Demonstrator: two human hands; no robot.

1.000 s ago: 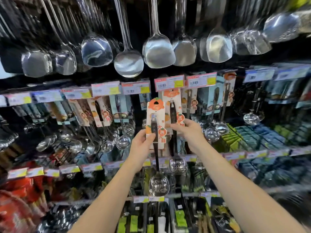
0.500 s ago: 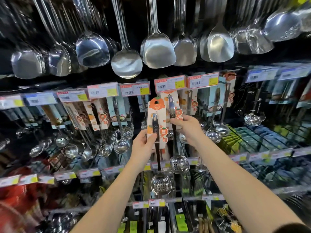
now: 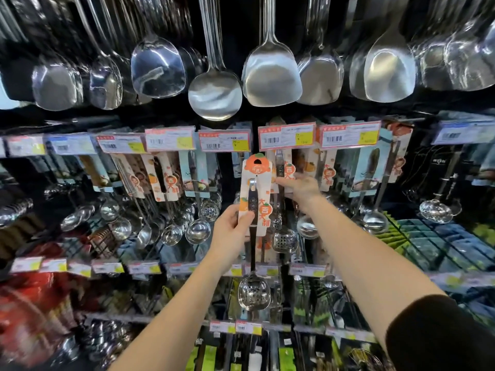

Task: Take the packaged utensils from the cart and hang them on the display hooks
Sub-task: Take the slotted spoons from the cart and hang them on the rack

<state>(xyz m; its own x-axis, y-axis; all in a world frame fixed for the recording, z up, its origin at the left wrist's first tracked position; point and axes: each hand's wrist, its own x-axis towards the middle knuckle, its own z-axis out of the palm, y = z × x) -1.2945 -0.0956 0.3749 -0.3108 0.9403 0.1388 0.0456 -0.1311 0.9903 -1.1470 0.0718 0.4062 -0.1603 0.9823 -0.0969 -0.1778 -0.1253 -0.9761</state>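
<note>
Two hands are shown; what does each grip? (Student)

At centre, the left hand (image 3: 232,226) pinches the lower edge of the carded slotted spoon (image 3: 255,194) between thumb and fingers. It is held upright in front of the rack, its top just below the price tags (image 3: 288,136) and its perforated bowl hanging beneath the wrist. The right hand (image 3: 302,187) curls its fingers on the hanging pack (image 3: 280,164) just beside it. (Instructor)

And above? (Student)

Steel spatulas (image 3: 272,76) fill the top row. (Instructor)
</note>
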